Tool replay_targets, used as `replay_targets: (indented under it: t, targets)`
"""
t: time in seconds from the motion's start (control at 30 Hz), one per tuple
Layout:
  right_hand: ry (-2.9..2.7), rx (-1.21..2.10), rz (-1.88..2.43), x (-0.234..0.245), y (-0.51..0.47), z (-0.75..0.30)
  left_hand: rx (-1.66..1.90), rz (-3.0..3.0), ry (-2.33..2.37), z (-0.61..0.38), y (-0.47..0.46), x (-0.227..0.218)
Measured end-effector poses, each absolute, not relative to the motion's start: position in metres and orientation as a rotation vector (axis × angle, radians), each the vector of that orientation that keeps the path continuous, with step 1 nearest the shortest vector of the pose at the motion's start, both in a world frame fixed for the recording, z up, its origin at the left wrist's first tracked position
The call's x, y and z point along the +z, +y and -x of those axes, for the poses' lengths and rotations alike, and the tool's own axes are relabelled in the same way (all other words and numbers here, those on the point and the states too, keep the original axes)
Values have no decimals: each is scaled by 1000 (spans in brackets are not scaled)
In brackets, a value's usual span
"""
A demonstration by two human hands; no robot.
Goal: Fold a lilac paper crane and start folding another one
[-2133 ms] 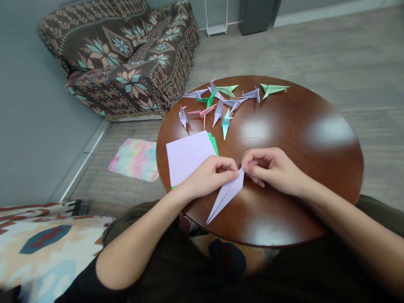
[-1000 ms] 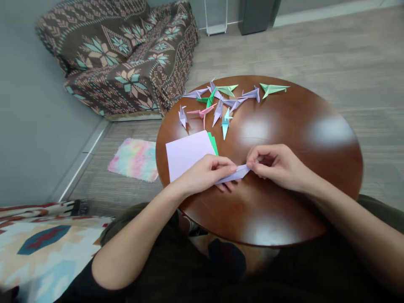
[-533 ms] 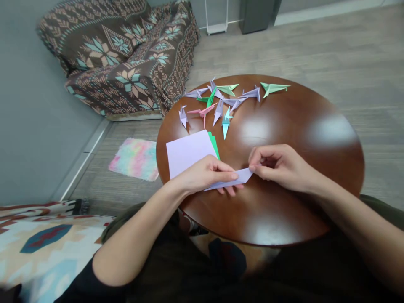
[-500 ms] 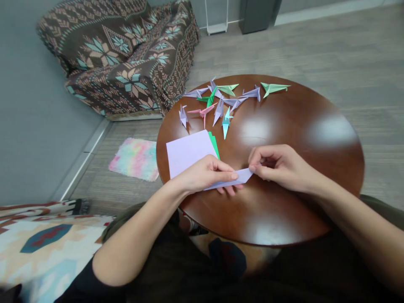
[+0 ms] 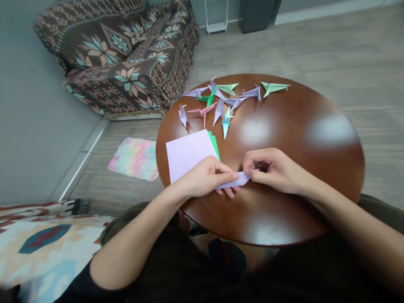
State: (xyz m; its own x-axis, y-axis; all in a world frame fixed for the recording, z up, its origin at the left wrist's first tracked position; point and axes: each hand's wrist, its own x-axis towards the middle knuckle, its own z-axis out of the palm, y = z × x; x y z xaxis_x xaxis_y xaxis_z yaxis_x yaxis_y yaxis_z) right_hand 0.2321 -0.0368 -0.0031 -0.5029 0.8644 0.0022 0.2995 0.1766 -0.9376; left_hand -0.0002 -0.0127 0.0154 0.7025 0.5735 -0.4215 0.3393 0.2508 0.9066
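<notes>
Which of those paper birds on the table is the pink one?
The paper crane on the left of the group, just right of the small lilac one. It alone is pink; the others are lilac, green or blue.

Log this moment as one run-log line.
left hand pinches folded lilac paper | right hand pinches its other end | beside: lilac sheet on green paper | beyond: paper cranes | round wooden table

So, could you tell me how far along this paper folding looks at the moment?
Done: a cluster of origami cranes sits at the far side of the round wooden table. In hand: a folded lilac paper, pinched between the left hand and right hand, flat and narrow, not yet crane-shaped. Left: a lilac paper square, unfolded, lying over a green sheet.
</notes>
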Motion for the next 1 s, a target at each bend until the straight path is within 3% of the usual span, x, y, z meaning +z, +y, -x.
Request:
replay_targets:
  t: [0.4, 0.63, 1.0]
  targets:
    - [-1725, 1168, 1235, 9, -29, -260, 204, -1374, 876, 6, -7, 18]
    - [-1807, 1392, 1085, 5, -37, -233, 252, -1351, 849, -1, -10, 18]
    - [-1771, 1361, 1132, 4, -39, -234, 186, -1219, 698, -2, -9, 16]
